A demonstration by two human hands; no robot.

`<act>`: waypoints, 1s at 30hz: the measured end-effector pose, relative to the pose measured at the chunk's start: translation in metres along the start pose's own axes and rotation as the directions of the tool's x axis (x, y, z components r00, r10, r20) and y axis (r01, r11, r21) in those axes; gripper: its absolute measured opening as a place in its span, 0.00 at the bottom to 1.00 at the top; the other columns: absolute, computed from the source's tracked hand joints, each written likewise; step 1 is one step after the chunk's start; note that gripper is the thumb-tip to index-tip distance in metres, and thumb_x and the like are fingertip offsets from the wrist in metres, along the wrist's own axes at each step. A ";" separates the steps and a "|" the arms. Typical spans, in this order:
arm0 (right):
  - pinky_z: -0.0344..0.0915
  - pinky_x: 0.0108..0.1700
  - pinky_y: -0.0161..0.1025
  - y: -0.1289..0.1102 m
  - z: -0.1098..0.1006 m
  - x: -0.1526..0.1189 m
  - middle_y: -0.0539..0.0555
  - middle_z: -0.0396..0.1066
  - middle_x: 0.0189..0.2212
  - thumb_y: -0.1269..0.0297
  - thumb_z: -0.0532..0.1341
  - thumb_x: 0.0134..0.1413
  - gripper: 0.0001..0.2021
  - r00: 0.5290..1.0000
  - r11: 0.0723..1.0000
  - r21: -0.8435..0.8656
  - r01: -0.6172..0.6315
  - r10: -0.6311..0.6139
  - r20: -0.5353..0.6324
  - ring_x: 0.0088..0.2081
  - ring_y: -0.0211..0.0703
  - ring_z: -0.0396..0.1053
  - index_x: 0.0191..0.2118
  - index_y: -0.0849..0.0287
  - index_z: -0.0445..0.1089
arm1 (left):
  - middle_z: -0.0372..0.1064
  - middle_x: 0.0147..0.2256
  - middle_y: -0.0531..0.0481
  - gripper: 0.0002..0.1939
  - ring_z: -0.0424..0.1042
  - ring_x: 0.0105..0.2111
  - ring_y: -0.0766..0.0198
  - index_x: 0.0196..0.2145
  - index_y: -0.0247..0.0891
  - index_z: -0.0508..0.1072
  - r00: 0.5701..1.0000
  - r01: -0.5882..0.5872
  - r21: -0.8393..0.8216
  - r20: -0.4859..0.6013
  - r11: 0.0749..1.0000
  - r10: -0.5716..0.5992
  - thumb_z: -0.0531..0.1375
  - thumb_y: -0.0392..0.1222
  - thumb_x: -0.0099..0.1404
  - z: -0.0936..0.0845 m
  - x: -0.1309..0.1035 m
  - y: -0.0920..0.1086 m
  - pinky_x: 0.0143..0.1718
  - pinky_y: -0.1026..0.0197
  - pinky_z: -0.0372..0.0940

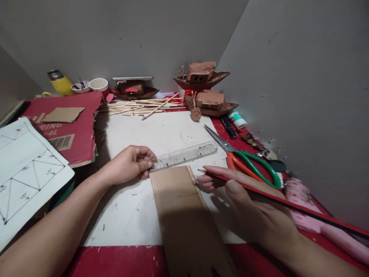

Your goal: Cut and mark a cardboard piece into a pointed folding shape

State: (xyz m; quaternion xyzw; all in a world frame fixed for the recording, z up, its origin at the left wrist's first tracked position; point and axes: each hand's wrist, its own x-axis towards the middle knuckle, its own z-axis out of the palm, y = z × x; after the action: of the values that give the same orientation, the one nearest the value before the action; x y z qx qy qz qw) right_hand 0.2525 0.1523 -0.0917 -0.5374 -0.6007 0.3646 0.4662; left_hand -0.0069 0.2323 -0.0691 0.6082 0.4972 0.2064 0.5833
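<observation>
My left hand (135, 161) pinches the near left end of a clear plastic ruler (187, 152), which slants up to the right across the white board. Just below the ruler lies a long strip of brown cardboard (181, 215), with a faint line marked across it near its far end. A red and black pencil (276, 198) rests in my right hand (245, 196), held between thumb and fingers, its tip pointing left. My right fingertips are close to the strip's right edge; whether they touch it I cannot tell.
Scissors (230, 148) with green and orange handles lie open at the right. Thin wooden sticks (138, 105) and brown model boats (201, 75) stand behind. Red cardboard (77, 127) and a sheet with drawn triangles (31, 173) occupy the left. Walls (311, 96) close off the back and right.
</observation>
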 end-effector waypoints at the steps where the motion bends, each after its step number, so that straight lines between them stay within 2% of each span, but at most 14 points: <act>1: 0.78 0.40 0.47 0.000 -0.001 0.000 0.59 0.80 0.34 0.44 0.57 0.61 0.22 1.000 1.000 -0.008 -0.008 0.008 0.008 0.35 0.52 0.79 0.46 0.56 0.78 | 0.65 0.18 0.57 0.03 0.65 0.18 0.70 0.34 0.33 0.71 1.000 0.003 0.000 0.000 1.000 -0.003 0.59 0.35 0.62 0.000 0.000 0.000 0.22 0.68 0.58; 6: 0.77 0.41 0.46 -0.005 -0.003 0.001 0.59 0.80 0.35 0.46 0.57 0.62 0.21 0.999 0.999 0.017 -0.034 0.034 0.010 0.36 0.51 0.79 0.46 0.57 0.77 | 0.65 0.18 0.57 0.04 0.65 0.19 0.71 0.35 0.33 0.72 1.000 0.016 0.008 0.006 1.000 -0.016 0.59 0.35 0.63 -0.001 -0.001 0.003 0.22 0.69 0.58; 9: 0.77 0.40 0.44 -0.008 -0.002 0.003 0.58 0.80 0.34 0.46 0.56 0.63 0.21 0.999 0.998 0.058 -0.007 0.009 -0.034 0.35 0.49 0.78 0.45 0.57 0.77 | 0.65 0.20 0.57 0.04 0.65 0.19 0.71 0.35 0.33 0.72 1.000 0.010 0.022 -0.001 1.000 -0.010 0.60 0.36 0.62 -0.001 -0.003 0.003 0.23 0.69 0.59; 17: 0.74 0.37 0.36 -0.007 -0.006 0.005 0.54 0.78 0.32 0.46 0.54 0.65 0.20 0.996 0.997 0.032 0.065 -0.063 -0.056 0.33 0.40 0.75 0.44 0.55 0.77 | 0.64 0.21 0.57 0.06 0.64 0.20 0.71 0.35 0.33 0.72 0.999 -0.038 0.065 0.016 0.997 0.037 0.59 0.38 0.62 -0.001 0.000 0.000 0.25 0.67 0.60; 26: 0.73 0.37 0.31 -0.006 -0.002 0.006 0.51 0.78 0.33 0.48 0.57 0.64 0.17 0.996 0.996 0.083 0.040 -0.034 -0.078 0.34 0.37 0.76 0.43 0.53 0.77 | 0.63 0.22 0.57 0.06 0.65 0.21 0.71 0.35 0.34 0.72 0.998 -0.051 0.094 0.031 0.994 0.048 0.59 0.39 0.62 -0.002 0.000 -0.002 0.25 0.67 0.60; 30: 0.74 0.37 0.34 -0.007 -0.002 0.005 0.53 0.78 0.34 0.47 0.57 0.64 0.18 0.998 0.996 0.091 0.027 -0.021 -0.066 0.34 0.39 0.76 0.43 0.54 0.77 | 0.65 0.22 0.57 0.06 0.65 0.21 0.71 0.33 0.34 0.72 0.998 -0.053 0.094 0.022 0.994 0.052 0.59 0.40 0.62 -0.002 0.001 -0.004 0.25 0.68 0.60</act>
State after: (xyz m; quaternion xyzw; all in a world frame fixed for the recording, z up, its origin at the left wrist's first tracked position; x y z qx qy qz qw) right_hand 0.2526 0.1562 -0.0834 -0.5197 -0.5744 0.3684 0.5141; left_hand -0.0097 0.2332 -0.0722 0.6499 0.4845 0.1921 0.5531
